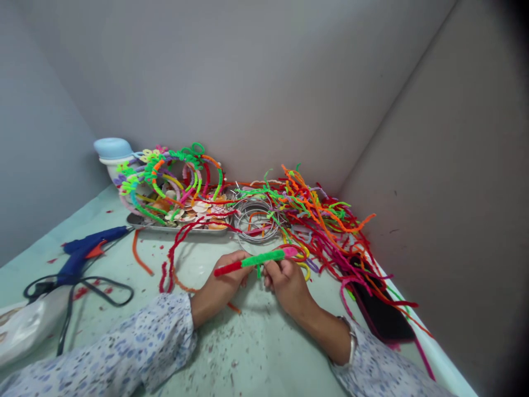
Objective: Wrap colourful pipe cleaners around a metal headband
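2 pale blue-spotted sleeves (124, 347) are worn with 1 silvery bangle (352, 343).

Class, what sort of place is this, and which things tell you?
Probably a craft worktable: there's a blue glue gun, coiled wire and a heap of colourful pipe cleaners.

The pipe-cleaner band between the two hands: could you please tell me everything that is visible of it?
The pipe-cleaner band looks slim and fuzzy, like chenille: red at the left end, green along the middle, pink at the right. A short green tail hangs below the green part. The visible length is nearly straight, slanting up rightward in the picture. The left hand and right hand hold it above the table; finger contact is partly hidden. Whether the red loop behind belongs to it is unclear.
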Action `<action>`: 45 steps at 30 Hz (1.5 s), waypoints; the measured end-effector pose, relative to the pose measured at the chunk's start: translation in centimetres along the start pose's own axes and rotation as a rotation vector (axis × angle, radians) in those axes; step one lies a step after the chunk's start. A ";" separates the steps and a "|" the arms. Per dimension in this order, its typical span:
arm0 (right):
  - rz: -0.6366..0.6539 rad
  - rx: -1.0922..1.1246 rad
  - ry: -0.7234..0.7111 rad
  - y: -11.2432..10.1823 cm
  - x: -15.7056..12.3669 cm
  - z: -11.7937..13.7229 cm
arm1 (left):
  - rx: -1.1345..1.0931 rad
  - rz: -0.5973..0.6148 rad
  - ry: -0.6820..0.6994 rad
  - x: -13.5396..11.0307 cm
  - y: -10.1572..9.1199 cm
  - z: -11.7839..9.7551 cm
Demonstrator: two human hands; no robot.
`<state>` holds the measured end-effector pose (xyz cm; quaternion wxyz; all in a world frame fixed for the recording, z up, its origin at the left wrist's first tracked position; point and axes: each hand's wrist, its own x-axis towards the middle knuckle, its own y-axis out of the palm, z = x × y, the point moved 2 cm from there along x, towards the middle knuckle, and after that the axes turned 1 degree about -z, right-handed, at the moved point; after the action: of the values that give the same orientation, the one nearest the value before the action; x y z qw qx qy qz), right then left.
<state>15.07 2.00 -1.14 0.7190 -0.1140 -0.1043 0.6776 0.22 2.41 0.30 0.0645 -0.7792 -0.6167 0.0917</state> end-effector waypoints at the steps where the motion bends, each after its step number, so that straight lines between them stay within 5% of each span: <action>1: -0.007 -0.004 0.008 0.0 0.0 0.1 | -0.012 0.002 0.008 0.0 0.0 -0.1; 18: 0.072 0.084 -0.076 0.2 0.0 -0.5 | 0.071 0.000 -0.083 0.1 0.0 -0.1; 29: 0.008 0.127 0.043 0.0 0.3 -0.6 | -0.014 0.017 -0.009 0.0 0.2 0.1; 36: 0.003 0.107 0.014 0.1 0.4 -1.0 | -0.074 -0.078 -0.062 0.0 0.3 -0.5; 45: -0.001 0.058 0.064 -0.1 0.2 0.0 | -0.043 -0.018 0.002 -0.3 0.2 -0.1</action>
<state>15.17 2.18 -1.09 0.7252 -0.1149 -0.0616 0.6761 0.38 2.08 0.42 0.0491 -0.7748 -0.6256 0.0770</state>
